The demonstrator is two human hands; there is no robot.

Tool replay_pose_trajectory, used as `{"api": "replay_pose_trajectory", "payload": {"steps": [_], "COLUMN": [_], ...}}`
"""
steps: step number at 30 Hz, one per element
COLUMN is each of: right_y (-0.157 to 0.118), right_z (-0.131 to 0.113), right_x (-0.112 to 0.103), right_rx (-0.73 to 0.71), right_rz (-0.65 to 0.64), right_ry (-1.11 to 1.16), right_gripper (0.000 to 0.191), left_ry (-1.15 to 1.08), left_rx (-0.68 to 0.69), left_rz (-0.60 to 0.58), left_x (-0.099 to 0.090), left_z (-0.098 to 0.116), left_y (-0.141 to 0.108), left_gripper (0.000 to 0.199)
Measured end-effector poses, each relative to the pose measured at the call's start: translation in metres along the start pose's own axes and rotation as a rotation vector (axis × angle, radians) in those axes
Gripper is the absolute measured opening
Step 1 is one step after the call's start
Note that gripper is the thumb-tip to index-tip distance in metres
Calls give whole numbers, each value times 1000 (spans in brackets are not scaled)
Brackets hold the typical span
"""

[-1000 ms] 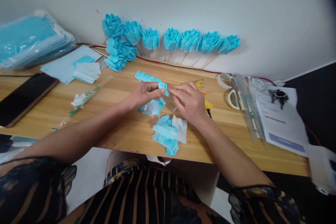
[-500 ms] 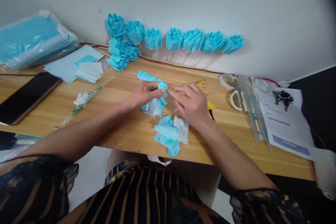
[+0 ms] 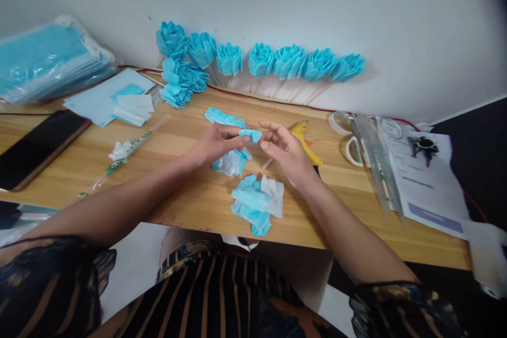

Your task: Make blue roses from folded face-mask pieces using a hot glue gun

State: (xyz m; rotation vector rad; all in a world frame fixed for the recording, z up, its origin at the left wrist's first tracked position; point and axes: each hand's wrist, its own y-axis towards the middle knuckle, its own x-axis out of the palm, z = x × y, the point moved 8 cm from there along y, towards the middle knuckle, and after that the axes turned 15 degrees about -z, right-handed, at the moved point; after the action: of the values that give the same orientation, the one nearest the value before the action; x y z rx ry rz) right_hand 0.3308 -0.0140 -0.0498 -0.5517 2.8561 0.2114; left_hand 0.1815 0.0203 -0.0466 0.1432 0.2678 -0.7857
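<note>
A small folded blue piece is pinched by my left hand over the middle of the table. My right hand has its thumb and forefinger at the other end of that piece, closed on it, with the other fingers loosely curled. Beneath and around my hands lie a pleated blue strip, crumpled blue and white pieces and, nearer me, another crumpled pile. A yellow glue gun lies just beyond my right hand.
Several blue flowers on sticks lean against the wall. At left are a bag of blue sheets, flat sheets and a phone. Tape rolls, plastic sleeves, and paper with keys lie right.
My right fingers have spread and shifted round the blue piece, which now looks longer and lies sideways between both hands. More of the glue gun shows.
</note>
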Motion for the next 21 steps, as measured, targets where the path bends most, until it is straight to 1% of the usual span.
{"api": "replay_pose_trajectory", "payload": {"steps": [5,9,13,17,21], "right_y": [0,1,1,0,0], "right_z": [3,4,4,-1,-7], "right_x": [2,3,3,2,4], "right_rx": [10,20,26,7,-32], "right_rz": [-27,-30,-25,-4,6], "right_ry": [37,51,63,-4,-103], "right_gripper": [48,47,45,45,44], "left_ry": [1,-3,10,-23,-28], "left_rx": [7,32,11,1,15], "left_rz": [-1,-23,-57,-9,29], "left_x": [1,5,7,1,-3], "left_z": [0,1,5,9,7], "left_y": [1,1,-1,-3,-2], "left_gripper": [31,30,29,28,28]}}
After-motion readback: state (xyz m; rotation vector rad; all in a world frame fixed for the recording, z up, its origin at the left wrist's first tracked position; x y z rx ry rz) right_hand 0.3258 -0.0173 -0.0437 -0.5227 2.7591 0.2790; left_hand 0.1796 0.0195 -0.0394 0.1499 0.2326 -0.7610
